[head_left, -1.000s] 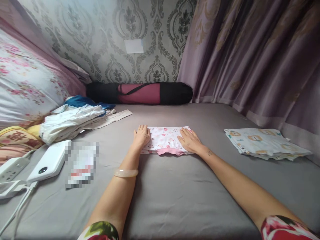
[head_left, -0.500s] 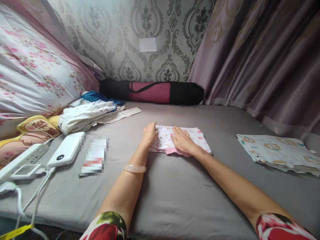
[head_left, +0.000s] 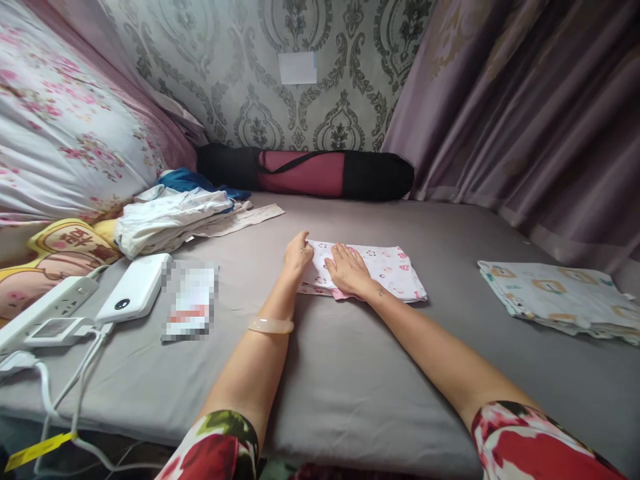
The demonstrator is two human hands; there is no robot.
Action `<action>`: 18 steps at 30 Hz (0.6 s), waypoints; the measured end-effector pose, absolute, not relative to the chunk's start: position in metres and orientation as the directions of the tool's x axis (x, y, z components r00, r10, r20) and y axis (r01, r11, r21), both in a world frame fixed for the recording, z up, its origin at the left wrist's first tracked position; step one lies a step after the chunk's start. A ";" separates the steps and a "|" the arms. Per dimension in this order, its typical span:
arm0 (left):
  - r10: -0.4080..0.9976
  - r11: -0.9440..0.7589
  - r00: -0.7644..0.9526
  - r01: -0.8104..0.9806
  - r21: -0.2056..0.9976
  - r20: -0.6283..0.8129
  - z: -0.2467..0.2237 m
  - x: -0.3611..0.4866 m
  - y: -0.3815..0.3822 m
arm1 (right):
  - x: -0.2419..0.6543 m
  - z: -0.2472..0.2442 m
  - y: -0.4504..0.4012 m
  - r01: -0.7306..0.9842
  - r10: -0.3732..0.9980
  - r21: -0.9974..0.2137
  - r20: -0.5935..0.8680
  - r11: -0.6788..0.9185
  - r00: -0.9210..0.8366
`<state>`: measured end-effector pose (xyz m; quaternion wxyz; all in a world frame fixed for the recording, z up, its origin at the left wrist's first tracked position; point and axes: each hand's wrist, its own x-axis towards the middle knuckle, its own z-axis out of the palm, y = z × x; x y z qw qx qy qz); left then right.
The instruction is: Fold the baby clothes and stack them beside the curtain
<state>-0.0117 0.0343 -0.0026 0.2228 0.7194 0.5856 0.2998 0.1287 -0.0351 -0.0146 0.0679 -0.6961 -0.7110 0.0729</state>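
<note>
A folded white garment (head_left: 387,267) with pink and red prints lies on the grey bed sheet, and a bit of pink cloth shows at its front edge. At its left end, my left hand (head_left: 299,255) is closed on the edge, with the fingertips partly hidden. My right hand (head_left: 349,270) rests flat on top of the cloth, fingers stretched out and pointing up and to the left. A pale bangle (head_left: 271,325) circles my left forearm.
A folded printed cloth (head_left: 560,297) lies at right. On the left are a heap of clothes (head_left: 170,217), a power bank (head_left: 134,288), a power strip (head_left: 55,310) with cables, and a blurred packet (head_left: 193,300). A black and maroon bag (head_left: 303,173) lies along the wall.
My right hand has slid left over the garment, closer to my left hand. Less of the pink cloth shows at the front edge. The view has shifted slightly.
</note>
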 end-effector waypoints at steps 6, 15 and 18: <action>0.973 -0.229 0.148 0.725 0.649 0.177 0.000 -0.011 0.032 | 0.125 -0.009 -0.038 0.977 1.000 -0.210 -0.008 0.026 -0.029; 0.965 -0.256 0.152 0.731 0.633 0.215 -0.004 -0.012 0.036 | 0.091 0.007 -0.039 0.938 0.989 -0.314 0.028 0.148 -0.147; 0.968 -0.244 0.145 0.732 0.636 0.205 -0.003 -0.012 0.035 | 0.079 0.004 -0.037 0.939 0.983 -0.292 0.049 0.182 -0.176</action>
